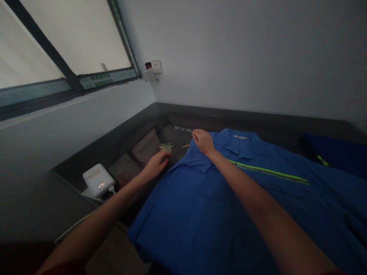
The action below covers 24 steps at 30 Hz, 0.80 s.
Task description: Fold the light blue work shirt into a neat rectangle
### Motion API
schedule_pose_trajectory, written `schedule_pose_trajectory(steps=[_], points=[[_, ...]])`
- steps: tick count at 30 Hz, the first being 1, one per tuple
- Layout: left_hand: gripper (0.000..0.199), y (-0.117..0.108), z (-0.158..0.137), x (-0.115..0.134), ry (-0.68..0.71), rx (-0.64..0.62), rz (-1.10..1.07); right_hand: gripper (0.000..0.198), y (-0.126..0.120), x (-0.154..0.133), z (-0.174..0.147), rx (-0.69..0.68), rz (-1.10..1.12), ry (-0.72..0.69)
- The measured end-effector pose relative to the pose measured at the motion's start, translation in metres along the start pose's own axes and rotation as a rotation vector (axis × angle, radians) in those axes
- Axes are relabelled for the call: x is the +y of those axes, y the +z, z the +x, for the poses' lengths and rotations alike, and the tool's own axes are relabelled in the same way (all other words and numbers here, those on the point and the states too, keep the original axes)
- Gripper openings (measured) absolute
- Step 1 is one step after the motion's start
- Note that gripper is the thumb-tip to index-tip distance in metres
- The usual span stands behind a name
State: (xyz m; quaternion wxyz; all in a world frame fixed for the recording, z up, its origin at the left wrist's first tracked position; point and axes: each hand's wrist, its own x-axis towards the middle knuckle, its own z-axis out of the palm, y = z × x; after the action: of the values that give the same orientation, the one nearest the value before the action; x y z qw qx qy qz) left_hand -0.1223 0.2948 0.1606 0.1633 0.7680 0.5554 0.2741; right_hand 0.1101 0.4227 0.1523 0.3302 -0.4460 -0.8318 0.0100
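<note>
A blue long-sleeved work shirt (183,214) with a collar and a yellow-green stripe across the chest lies spread on the dark table. My right hand (203,141) rests at its left shoulder edge, fingers stretched together and tips reaching past the cloth. The thumb of that hand is hidden. To the left, my left hand (156,166) hovers at the table surface beside the sleeve, fingers loosely bent and the thumb apart. Nothing shows in its grasp. Just beyond its fingertips is a pale leaf-shaped print (166,147) on the tabletop.
A white power bank (99,180) with a plugged-in cable sits at the table's left edge. Darker blue folded cloth (338,152) lies at the far right. The table (137,149) meets the walls in a corner, below a window and a wall socket (156,67).
</note>
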Motion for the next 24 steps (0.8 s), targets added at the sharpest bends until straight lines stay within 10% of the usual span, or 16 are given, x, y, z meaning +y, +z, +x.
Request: schedule_pose_trajectory(steps=[6, 24], points=[[0.03, 0.0, -0.023, 0.006, -0.077, -0.229, 0.023, 0.034, -0.033, -0.033, -0.036, -0.157, 0.052, -0.149], [0.035, 0.005, -0.028, -0.014, 0.196, -0.131, 0.435, 0.047, -0.033, -0.035, -0.11, -0.379, 0.0, -0.222]])
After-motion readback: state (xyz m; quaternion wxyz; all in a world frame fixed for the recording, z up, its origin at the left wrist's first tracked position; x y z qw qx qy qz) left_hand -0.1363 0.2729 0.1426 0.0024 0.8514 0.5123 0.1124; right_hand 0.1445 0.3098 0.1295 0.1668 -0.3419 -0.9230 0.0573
